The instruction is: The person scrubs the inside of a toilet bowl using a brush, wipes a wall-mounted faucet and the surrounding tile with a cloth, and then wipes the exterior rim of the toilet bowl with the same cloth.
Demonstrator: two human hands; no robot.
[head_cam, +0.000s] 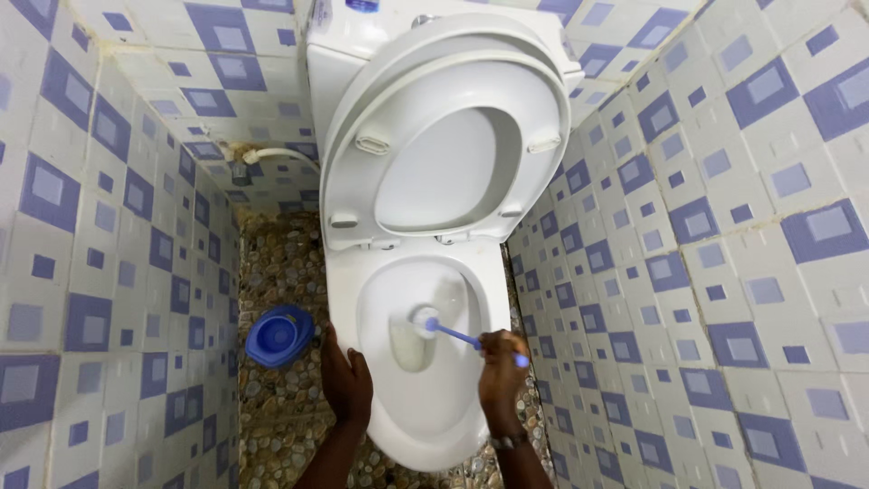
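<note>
Blue-handled toilet brush (450, 331) slants up-left from the right hand (501, 369), fingers clenched around it; left hand (347, 380) lies flat on the toilet rim (348, 272).

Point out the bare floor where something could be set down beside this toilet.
Free: pebble floor between left wall and toilet, behind the blue holder. Smaller patch in front of the holder, by the left hand. Crowded: right side, where right hand works the brush near the wall.
</note>
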